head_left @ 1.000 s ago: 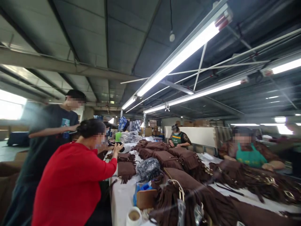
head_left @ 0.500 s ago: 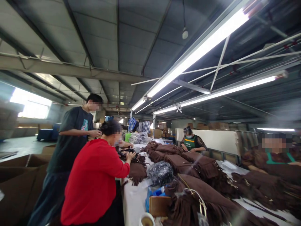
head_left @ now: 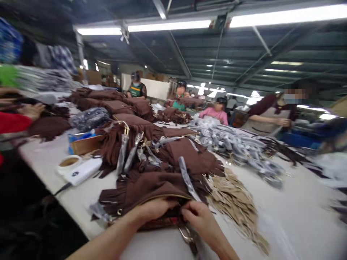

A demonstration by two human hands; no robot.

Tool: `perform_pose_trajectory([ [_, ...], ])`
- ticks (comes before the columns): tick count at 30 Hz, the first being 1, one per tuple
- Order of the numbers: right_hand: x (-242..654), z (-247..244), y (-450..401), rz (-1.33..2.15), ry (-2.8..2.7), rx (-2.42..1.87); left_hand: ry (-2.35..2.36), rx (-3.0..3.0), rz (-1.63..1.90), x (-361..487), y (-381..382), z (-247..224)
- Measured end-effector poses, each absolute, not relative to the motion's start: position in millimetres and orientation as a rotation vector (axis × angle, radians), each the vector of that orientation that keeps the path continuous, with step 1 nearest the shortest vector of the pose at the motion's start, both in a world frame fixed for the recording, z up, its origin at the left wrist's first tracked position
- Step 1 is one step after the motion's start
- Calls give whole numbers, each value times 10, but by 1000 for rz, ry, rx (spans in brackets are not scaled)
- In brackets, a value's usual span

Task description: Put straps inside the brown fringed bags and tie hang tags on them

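A brown fringed bag point(head_left: 151, 184) lies at the near edge of the white table, its zippered mouth facing me. My left hand point(head_left: 158, 208) reaches into the opening, and its fingertips are hidden inside. Just right of it, my right hand point(head_left: 193, 213) is closed at the bag's edge, thumb and fingers pinched together; what they grip is too small to make out. Below my right hand hangs a metal clasp point(head_left: 186, 234). A plastic-wrapped strap point(head_left: 187, 177) crosses the bag's right side.
Brown bags point(head_left: 184, 151) pile up beyond. Tan fringed strips point(head_left: 235, 198) lie right, wrapped straps point(head_left: 230, 141) farther back. A tape roll point(head_left: 69, 162), a white device point(head_left: 84, 171) and a blue box point(head_left: 84, 141) stand left. Several people are around the table; a red sleeve point(head_left: 13, 122) shows left.
The view has swung right and down. Both my hands and the bag at the near edge now show; the standing person at the left has left the view.
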State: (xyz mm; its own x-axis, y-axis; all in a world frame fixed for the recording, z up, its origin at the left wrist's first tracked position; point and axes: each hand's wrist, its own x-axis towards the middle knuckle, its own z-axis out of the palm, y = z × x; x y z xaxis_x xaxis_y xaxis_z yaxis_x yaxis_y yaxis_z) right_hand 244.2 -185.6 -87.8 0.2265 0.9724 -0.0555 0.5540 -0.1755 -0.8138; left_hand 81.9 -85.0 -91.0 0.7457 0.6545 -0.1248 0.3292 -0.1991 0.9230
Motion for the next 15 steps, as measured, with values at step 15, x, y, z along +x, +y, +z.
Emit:
perform_pose_trajectory([
  [15, 2271, -880, -1772, 649, -1328, -1929, 904, 1672, 355, 869, -814, -1050],
])
